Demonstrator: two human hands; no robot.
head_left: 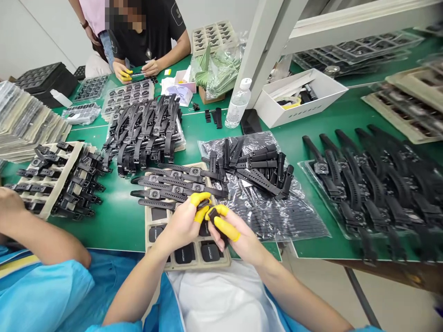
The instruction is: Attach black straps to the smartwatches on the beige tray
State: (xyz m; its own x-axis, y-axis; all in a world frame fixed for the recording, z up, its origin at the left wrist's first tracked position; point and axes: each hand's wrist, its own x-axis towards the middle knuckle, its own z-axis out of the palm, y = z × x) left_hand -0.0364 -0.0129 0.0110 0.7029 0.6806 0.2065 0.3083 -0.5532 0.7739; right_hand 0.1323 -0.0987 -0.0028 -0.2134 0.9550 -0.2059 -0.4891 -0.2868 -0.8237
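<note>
My left hand (185, 221), with yellow finger cots, pinches a small dark watch case (204, 203). Close against it, my right hand (235, 229), also in yellow cots, grips a black watch strap (213, 214); part of the strap is hidden by the fingers. Whether strap and case are joined I cannot tell. Both hands are over a beige compartment tray (226, 263). Its near compartments hold black square pieces (184, 253), while strapped watches (177, 189) lie across its far half. Loose black straps (258, 163) are heaped on a plastic bag (297, 216) to the right.
Strapped watches are piled on trays at the far left (145, 131) and right (363, 180). A water bottle (238, 103) stands before a white box (304, 99) and a post. A neighbour's arm (44, 235) reaches in at left; another person (145, 41) works opposite.
</note>
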